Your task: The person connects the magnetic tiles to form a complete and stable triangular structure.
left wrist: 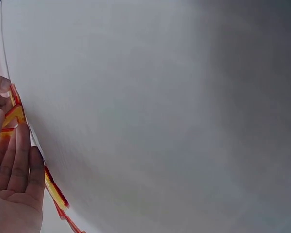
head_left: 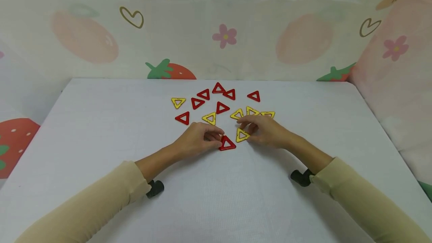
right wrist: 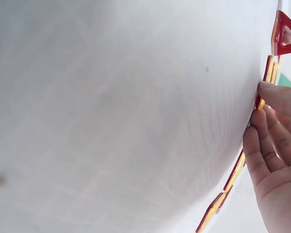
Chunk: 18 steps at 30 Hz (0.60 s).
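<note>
Near the middle of the table, my left hand (head_left: 197, 140) pinches a red triangular frame tile (head_left: 227, 144) between thumb and fingers. The tile stands out toward the right, its triangular opening visible. Just right of it, my right hand (head_left: 264, 131) pinches a yellow triangular frame tile (head_left: 241, 135) by its right side. The two tiles are close together with a small gap in the head view. In the right wrist view, the right hand (right wrist: 281, 141) has thumb and fingertips on a thin tile edge (right wrist: 261, 101), and the red tile (right wrist: 283, 41) is beyond it.
Beyond the hands lie several red triangular tiles (head_left: 221, 107) and several yellow ones (head_left: 209, 118), spread loosely. Some yellow tiles (head_left: 252, 111) lie right behind the right hand's fingers. The white table (head_left: 216, 198) ends at a printed cloth backdrop (head_left: 253, 21).
</note>
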Motion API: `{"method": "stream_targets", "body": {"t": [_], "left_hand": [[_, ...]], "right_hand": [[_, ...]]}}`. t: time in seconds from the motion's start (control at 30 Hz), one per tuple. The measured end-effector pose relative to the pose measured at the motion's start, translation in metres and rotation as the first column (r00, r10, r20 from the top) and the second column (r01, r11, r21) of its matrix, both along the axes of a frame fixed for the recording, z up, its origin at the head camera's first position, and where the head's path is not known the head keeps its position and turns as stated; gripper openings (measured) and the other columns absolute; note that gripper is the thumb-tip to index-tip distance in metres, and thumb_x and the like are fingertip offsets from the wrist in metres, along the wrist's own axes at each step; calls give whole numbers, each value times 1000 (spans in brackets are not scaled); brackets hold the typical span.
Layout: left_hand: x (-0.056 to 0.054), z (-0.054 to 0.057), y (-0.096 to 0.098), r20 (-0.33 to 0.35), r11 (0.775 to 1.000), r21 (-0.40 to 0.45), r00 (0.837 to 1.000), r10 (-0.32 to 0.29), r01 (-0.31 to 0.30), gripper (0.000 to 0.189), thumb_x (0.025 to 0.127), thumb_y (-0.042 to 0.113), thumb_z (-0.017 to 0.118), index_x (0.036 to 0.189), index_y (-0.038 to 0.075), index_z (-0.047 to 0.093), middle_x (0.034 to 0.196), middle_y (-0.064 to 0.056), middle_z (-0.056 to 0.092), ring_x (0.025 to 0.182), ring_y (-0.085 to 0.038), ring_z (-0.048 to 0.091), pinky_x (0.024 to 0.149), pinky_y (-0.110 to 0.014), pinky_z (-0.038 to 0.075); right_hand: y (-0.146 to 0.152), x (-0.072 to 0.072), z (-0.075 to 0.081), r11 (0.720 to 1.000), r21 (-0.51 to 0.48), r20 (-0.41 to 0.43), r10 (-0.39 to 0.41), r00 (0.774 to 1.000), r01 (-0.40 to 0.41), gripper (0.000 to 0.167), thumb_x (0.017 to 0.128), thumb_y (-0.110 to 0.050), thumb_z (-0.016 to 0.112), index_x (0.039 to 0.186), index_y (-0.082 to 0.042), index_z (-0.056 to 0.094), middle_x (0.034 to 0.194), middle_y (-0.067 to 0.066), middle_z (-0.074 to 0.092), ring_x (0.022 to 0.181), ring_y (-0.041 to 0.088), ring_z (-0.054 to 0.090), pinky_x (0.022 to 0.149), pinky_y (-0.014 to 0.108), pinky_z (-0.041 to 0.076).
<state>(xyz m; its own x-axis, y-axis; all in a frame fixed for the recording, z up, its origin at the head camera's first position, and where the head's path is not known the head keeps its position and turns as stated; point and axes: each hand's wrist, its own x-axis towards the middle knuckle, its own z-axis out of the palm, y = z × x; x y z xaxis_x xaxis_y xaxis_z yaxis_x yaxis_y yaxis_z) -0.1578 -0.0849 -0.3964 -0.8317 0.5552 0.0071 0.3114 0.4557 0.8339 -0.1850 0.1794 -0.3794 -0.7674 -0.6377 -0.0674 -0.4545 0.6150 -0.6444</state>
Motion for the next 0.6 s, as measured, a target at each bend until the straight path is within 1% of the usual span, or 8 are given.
{"method": "stream_targets", "body": {"t": [0.2,0.6], "left_hand": [[0,0,0,11,1000,-8,1000,6,-6,34,87,9,77,119,1,70,97,0,73,87,-11,67,85,-26,54],[-1,1,1,10,1000,-5,1000,1,-1,33,87,9,77,119,1,70,96,-1,72,87,-11,67,84,-25,54]], "right_hand": [[-1,-1,-2,1000,-21,9,22,1000,-22,51,85,0,76,133,-5,59,116,6,68,99,19,66,91,37,54],[-6,-1,-3,996,-70,3,62,998,-62,48,84,3,75,129,-1,60,112,6,69,95,19,66,89,36,54]]}}
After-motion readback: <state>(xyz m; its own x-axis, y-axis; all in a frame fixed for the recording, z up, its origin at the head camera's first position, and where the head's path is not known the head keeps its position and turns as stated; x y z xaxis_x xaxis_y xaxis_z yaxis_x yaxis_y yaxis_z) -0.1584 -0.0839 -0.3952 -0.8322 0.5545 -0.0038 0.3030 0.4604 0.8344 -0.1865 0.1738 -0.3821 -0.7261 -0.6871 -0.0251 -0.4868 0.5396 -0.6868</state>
